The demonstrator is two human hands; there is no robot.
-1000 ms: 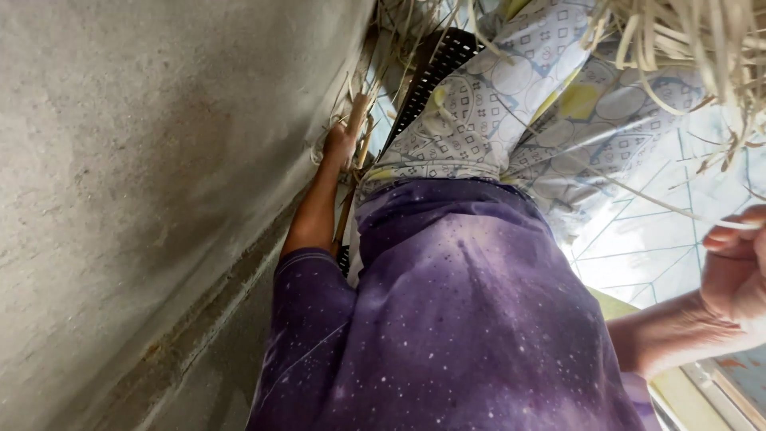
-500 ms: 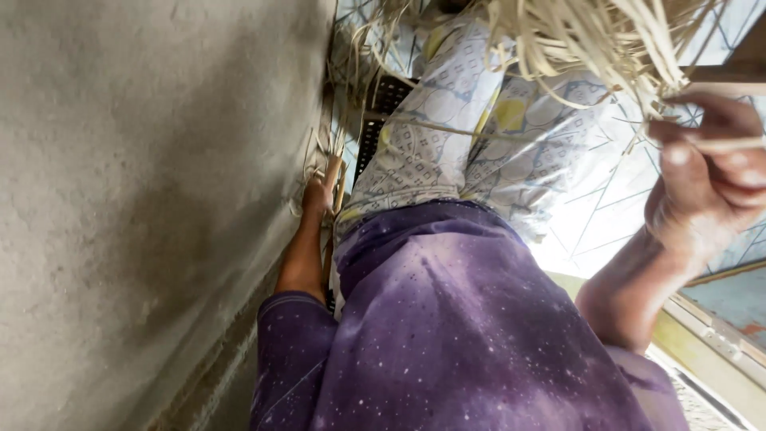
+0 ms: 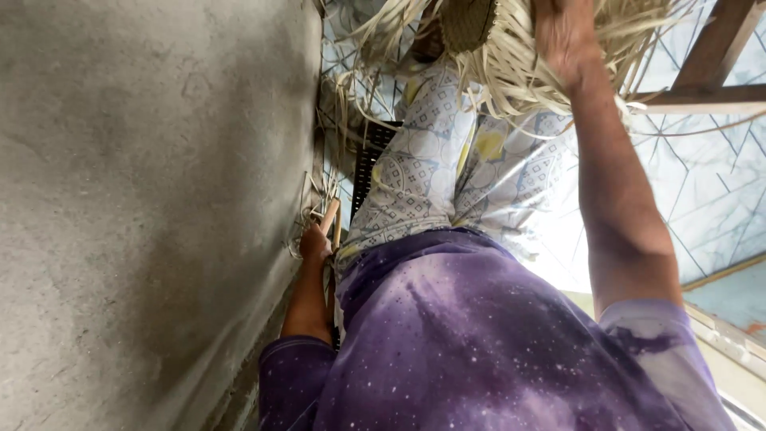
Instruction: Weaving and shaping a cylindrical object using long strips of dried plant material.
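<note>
Right hand fingers run past the top edge, buried in the pale straw strands, so the grip can't be read; the woven piece just left of those fingers is also cut off by the top edge. Left hand fingertips are hidden behind a thin wooden stick and loose fibres against the grey wall; closure unclear.

Pale tiled floor with thin diamond lines, far right, loose dry straw strips lying at its left edge beside grey concrete wall
</note>
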